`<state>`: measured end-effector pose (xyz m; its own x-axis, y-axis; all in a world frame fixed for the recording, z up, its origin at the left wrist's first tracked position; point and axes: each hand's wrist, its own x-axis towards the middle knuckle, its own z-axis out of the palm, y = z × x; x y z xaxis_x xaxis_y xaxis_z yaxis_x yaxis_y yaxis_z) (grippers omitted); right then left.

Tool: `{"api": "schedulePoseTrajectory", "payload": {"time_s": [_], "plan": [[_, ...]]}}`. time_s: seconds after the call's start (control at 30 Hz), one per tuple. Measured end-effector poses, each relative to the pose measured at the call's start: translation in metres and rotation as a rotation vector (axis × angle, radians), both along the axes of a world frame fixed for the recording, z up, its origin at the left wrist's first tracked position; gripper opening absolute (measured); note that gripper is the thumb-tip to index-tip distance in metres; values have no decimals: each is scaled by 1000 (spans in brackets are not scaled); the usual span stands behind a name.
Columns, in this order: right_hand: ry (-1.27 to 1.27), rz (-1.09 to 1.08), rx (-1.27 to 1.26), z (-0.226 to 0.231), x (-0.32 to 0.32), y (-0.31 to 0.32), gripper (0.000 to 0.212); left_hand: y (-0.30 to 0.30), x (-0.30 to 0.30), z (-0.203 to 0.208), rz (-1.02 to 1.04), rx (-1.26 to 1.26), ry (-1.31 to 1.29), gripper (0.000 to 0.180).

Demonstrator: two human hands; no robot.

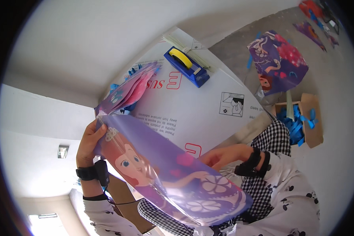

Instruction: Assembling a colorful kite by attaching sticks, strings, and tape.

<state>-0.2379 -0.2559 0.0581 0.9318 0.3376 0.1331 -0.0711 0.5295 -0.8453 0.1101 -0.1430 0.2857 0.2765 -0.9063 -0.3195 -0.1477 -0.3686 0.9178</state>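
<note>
A glossy purple plastic sheet (pixel 161 173) printed with a cartoon princess slants across my lap, catching bright reflections. My left hand (pixel 92 141) grips its upper left end, thumb on the printed face. At the sheet's right edge is my right hand (pixel 228 155), its bent fingers closed on the edge; their tips are hidden behind the plastic. Just beyond my left hand lies a stack of similar printed sheets (pixel 129 90), with blue strips showing beside it. All this is over a white board (pixel 208 114) with red and black print.
A blue tape dispenser (pixel 192 74) with a yellow roll stands on the board beside a bundle of thin pale sticks (pixel 194 55). To the right, a cardboard box (pixel 312 133) holds blue strips (pixel 293 126). More printed purple sheets (pixel 277 63) lie on the grey floor beyond.
</note>
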Motion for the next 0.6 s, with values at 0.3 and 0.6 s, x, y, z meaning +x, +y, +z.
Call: {"api": "schedulePoseTrajectory", "payload": {"time_s": [0.3,0.6], "plan": [[142,-578,-140,0,-17,-35,74,-34,28,-99,-109,282,-307,30],[5,-684,-132,-24,34,-22,88,-58,-77,-46,-474,254,49,37]]}}
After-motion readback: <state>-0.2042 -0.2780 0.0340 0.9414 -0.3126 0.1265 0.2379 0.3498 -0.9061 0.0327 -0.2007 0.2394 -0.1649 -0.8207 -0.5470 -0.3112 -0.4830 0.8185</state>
